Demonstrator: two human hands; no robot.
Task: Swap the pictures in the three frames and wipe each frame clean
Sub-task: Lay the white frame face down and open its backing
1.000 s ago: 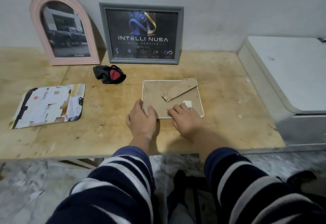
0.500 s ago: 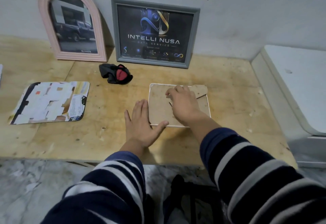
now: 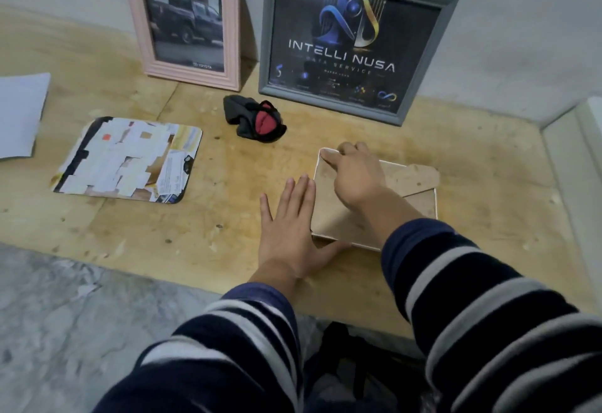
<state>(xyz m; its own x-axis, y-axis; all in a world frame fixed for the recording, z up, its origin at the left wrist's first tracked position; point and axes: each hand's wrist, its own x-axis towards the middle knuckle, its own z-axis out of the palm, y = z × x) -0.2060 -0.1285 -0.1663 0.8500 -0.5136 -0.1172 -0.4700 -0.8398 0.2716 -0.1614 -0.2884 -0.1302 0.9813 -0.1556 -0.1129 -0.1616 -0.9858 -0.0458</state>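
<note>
Your left hand (image 3: 291, 229) lies flat and spread on the tabletop (image 3: 202, 227), touching the face-down frame (image 3: 338, 217); your right hand (image 3: 355, 178), grip narrow, fingertips its far corner. Prying there may skid the frame.

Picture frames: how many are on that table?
3. A pink arched frame and a grey frame lean on the wall; a white frame lies face down under the hands. More may sit outside the view.
</note>
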